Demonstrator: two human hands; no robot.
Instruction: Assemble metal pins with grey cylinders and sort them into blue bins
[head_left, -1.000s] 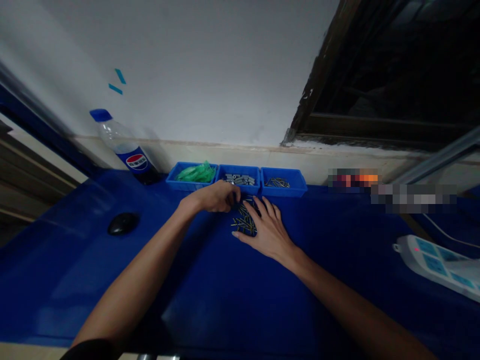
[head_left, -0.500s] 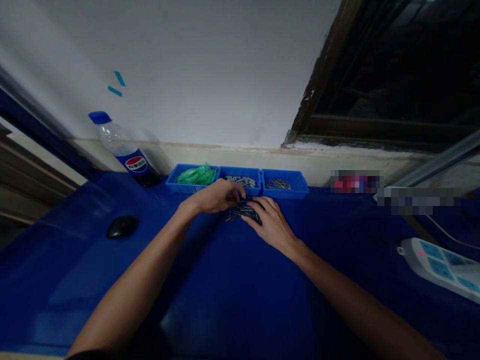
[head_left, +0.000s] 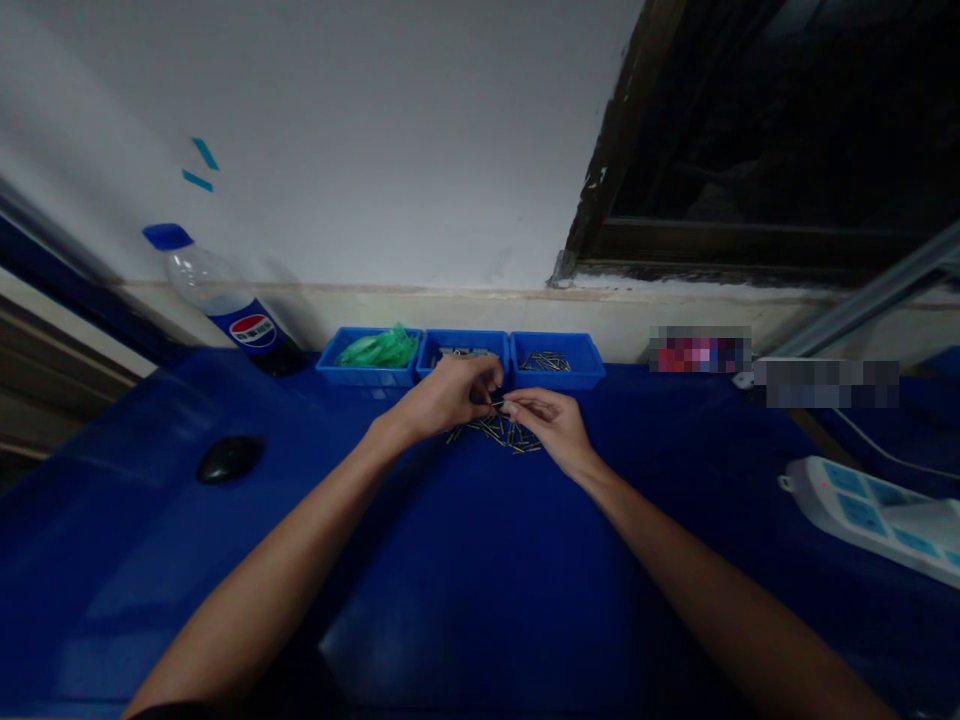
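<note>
A loose pile of thin metal pins (head_left: 504,434) lies on the blue table (head_left: 465,570) in front of three small blue bins. My left hand (head_left: 448,395) and my right hand (head_left: 550,424) meet just above the pile, fingertips pinched together on one thin pin between them. The left bin (head_left: 369,358) holds green plastic pieces, the middle bin (head_left: 459,352) holds small grey metal parts, and the right bin (head_left: 556,362) holds more thin pins.
A cola bottle (head_left: 225,305) with a blue cap stands at the wall to the left. A black computer mouse (head_left: 227,459) lies on the table's left side. A white power strip (head_left: 874,516) sits at the right edge.
My right hand lifted off the pile, where it lay flat, and closed into a pinch. Both hands now meet on one pin above the pile.
</note>
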